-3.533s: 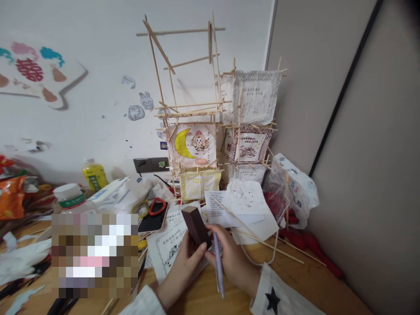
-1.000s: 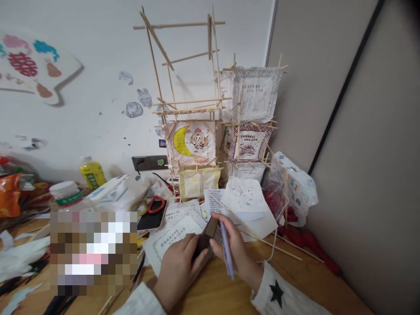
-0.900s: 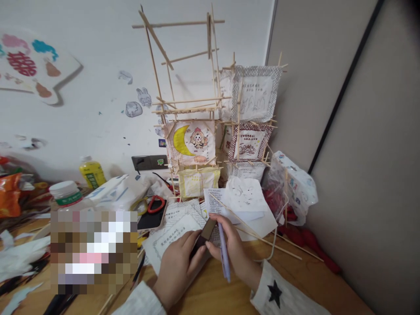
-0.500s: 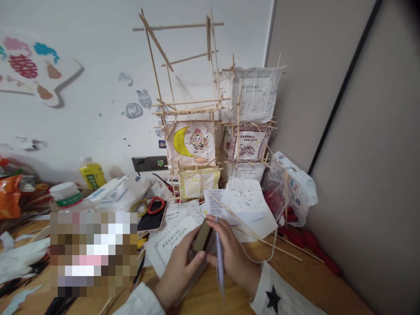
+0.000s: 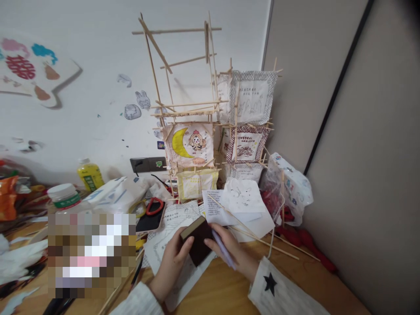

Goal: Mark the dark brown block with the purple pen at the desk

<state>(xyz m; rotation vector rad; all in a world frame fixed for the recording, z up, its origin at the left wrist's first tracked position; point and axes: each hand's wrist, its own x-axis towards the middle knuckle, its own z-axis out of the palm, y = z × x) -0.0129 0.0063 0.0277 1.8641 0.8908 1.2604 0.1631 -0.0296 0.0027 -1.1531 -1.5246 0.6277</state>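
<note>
Both hands hold a dark brown rectangular block point(image 5: 197, 243) just above a printed paper sheet point(image 5: 160, 249) on the wooden table point(image 5: 223, 293). My left hand point(image 5: 170, 264) grips the block's left side, thumb on its top edge. My right hand point(image 5: 234, 253) touches the block's right side with its fingertips and also carries a pale purple pen point(image 5: 223, 250), tucked between the fingers and slanting down to the right. White sleeves cover both wrists; the right sleeve bears a black star.
Behind the hands stands a stick frame tower point(image 5: 197, 113) hung with drawn paper panels. Loose sticks point(image 5: 262, 240) and papers point(image 5: 243, 203) lie to the right. A phone point(image 5: 151, 218), a yellow bottle point(image 5: 89, 174), a white jar point(image 5: 64, 197) and bags crowd the left. Grey wall panels close the right side.
The block was upright in my hands, then tipped down toward the paper; now it lies flatter with its broad dark face showing. The pen swung from vertical to slanted.
</note>
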